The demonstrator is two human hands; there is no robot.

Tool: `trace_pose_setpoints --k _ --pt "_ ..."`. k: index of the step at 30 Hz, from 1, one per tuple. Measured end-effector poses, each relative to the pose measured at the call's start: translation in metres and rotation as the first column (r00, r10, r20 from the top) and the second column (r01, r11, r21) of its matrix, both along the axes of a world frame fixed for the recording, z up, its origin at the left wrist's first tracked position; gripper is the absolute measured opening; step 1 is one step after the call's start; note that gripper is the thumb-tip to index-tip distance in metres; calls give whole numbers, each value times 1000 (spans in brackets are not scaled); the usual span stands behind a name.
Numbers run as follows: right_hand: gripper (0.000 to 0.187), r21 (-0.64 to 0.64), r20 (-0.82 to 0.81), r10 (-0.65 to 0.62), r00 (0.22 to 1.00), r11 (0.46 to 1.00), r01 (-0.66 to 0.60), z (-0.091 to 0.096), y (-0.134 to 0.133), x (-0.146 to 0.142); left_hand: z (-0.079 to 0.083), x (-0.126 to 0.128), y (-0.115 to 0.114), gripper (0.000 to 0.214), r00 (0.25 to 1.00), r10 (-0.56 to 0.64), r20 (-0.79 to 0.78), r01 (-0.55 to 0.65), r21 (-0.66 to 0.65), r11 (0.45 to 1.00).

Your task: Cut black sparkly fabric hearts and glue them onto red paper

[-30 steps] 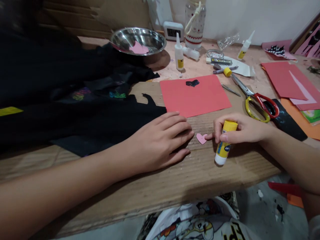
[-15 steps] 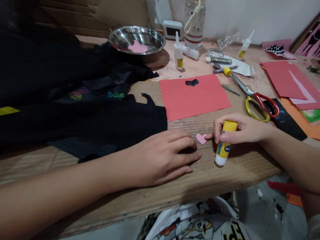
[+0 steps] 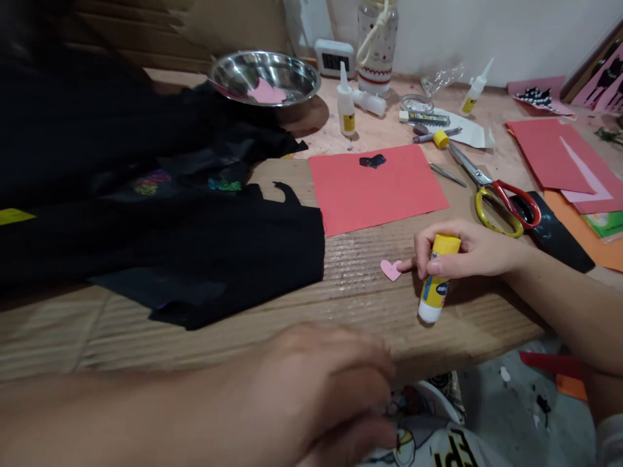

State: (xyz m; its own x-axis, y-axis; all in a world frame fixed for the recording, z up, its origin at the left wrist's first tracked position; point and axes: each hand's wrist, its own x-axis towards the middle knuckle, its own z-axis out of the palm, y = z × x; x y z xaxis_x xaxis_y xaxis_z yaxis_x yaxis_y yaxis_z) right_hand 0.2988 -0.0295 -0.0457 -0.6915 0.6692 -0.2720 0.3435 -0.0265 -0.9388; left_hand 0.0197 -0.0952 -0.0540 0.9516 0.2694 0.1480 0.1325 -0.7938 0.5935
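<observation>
My right hand (image 3: 470, 250) is closed around a glue stick (image 3: 435, 279) with a yellow cap, held tilted with its white end on the wooden board (image 3: 243, 344). One fingertip of that hand touches a small pink paper heart (image 3: 390, 269) lying on the board. My left hand (image 3: 316, 392) hovers low at the board's near edge, smeared by motion, so its fingers are unclear. A red paper sheet (image 3: 377, 185) with a small black cut-out (image 3: 372, 161) lies behind the heart. Black paper (image 3: 195, 253) covers the left side.
Red-and-yellow scissors (image 3: 496, 191) lie to the right of the red sheet. Behind stand glue bottles (image 3: 346, 104), a steel bowl (image 3: 265, 78) holding pink paper, a jar (image 3: 377, 42) and a small clock (image 3: 335, 58). More red, pink and orange sheets (image 3: 574, 162) lie at right.
My left hand has slid off the board toward me, from beside the pink heart to the near edge, now blurred. My right hand, the glue stick and the heart have stayed put.
</observation>
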Motion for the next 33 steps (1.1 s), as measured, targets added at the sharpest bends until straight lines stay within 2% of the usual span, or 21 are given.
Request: trace_pose_setpoints --k 2,3,4,6,8,10,11,13,15,17,19,20,22,23,24,25,27,28,29,31,33 --pt "40 -3 7 -6 1000 1000 6 0 0 0 -5 1 3 37 991 125 -36 -121 103 987" --pt "39 -5 6 -8 1000 1000 8 0 0 0 -6 2 5 47 988 134 -79 -124 121 985" --pt "39 -7 2 -8 1000 1000 8 0 0 0 -5 2 6 55 991 91 -95 -82 89 993" --pt "39 -3 -12 -3 1000 1000 3 -1 0 0 -2 1 9 40 992 -80 -96 75 -54 996" --pt "38 4 -18 5 1000 1000 -4 -1 1 0 1 0 10 36 996 -4 -87 1 -28 1000" --pt "38 8 -18 2 1000 1000 -1 -1 1 0 2 -1 10 59 990 87 -115 -77 92 993" --pt "38 6 -19 -1 1000 1000 1 -1 1 0 2 -1 9 71 990 78 -120 -67 99 993" --pt "38 -3 -27 -2 1000 1000 2 -1 2 0 2 -2 7 60 984 -93 -155 96 11 995" --pt "37 -6 -37 -1 999 1000 1 -1 2 0 0 -1 5 37 987 -151 -47 149 -44 988" --pt "37 -1 -41 -1 999 1000 1 -1 2 0 -2 1 3 37 996 -51 -79 49 -21 999" --pt "37 1 -33 0 999 1000 0 -1 1 -1 -5 2 0 59 994 30 -107 -26 37 999" --pt "38 -2 -29 0 1000 1000 0 0 1 -1 -6 1 -2 63 996 -3 -94 6 24 1000" --pt "39 -13 -26 -4 1000 1000 4 0 1 -1 -6 0 -5 47 985 -133 -107 122 -102 987" --pt "40 -20 -26 -6 1000 1000 5 0 2 -1 -5 -1 -5 39 974 -226 -15 221 -152 963" --pt "41 -28 -28 -9 1000 1000 8 -1 2 -1 -4 -2 -4 35 982 -186 -20 179 -183 967" --pt "42 -38 -29 -11 1000 999 10 -1 2 0 -3 -2 -2 37 991 -85 -104 68 -158 985" --pt "43 -65 -36 -11 999 998 8 -2 2 0 0 -3 2 60 989 21 -149 -35 -92 995" --pt "43 -81 -46 -11 999 997 7 -2 2 1 1 -3 3 71 988 4 -154 -18 -92 996" --pt "42 -96 -59 -10 998 995 4 -3 2 1 3 -3 5 70 986 -40 -159 18 -138 990" --pt "41 -117 -83 -8 997 993 -2 -3 2 2 7 -3 5 38 986 -161 -35 147 -253 956" --pt "40 -123 -92 -12 996 992 0 -3 1 1 9 -3 7 21 991 -130 35 135 -235 963"
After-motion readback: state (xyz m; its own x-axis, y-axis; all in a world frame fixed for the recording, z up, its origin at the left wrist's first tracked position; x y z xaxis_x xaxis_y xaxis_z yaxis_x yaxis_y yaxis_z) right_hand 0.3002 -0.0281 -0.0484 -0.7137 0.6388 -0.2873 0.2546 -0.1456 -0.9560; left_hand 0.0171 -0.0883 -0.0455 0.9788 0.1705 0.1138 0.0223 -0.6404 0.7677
